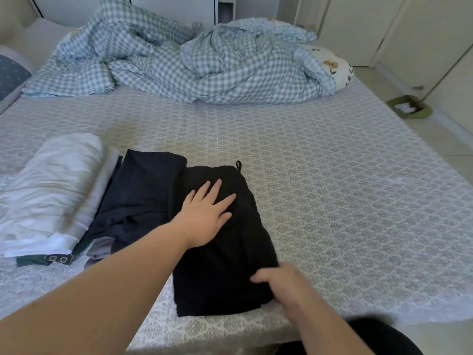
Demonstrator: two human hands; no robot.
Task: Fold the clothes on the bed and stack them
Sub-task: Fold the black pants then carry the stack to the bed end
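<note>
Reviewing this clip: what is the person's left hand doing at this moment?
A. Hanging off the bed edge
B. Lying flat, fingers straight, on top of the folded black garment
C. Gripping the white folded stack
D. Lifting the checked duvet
B: the left hand lies palm down with straight fingers on the black garment, while the right hand touches that garment's near right edge.

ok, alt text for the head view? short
A person's left hand presses flat on a folded black garment on a patterned bed while the right hand touches its near edge. Folded white and dark clothes lie left; a checked duvet is bunched behind.
</note>
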